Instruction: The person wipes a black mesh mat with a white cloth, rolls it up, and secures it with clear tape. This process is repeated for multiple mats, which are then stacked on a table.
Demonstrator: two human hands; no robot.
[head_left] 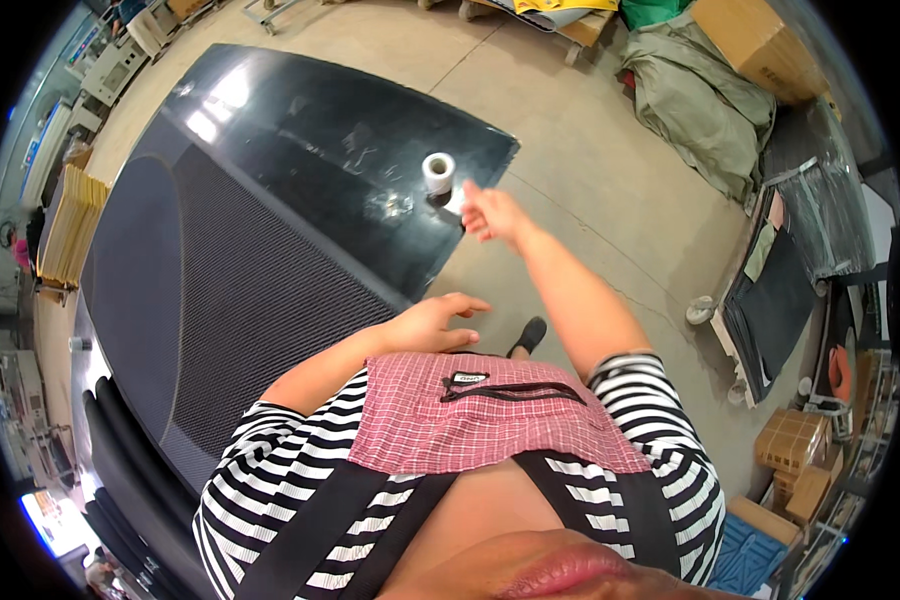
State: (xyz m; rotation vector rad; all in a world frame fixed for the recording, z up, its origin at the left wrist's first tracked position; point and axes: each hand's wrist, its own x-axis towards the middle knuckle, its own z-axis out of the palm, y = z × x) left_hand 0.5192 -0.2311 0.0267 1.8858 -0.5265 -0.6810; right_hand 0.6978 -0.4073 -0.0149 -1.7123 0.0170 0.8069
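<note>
On the glossy black table (310,130) stands a small roll of white tape or labels (438,168) on its end, its round core facing up. My right hand (495,215) is just right of the roll, at the table's edge, with its fingers curled and the thumb raised. A pale patch shows beside those fingertips; whether they hold it I cannot tell. My left hand (435,323) is open near my body, fingers apart, by the table's near corner. A large dark ribbed mat (270,270) with a smooth, curved section covers the table's near left part.
Dark rolled material (135,440) lies at the lower left. A wheeled cart (770,300) with dark sheets stands on the right, near cardboard boxes (792,440). A grey-green cover (690,100) drapes a pile at the back right. Stacked yellowish sheets (70,225) stand at the left.
</note>
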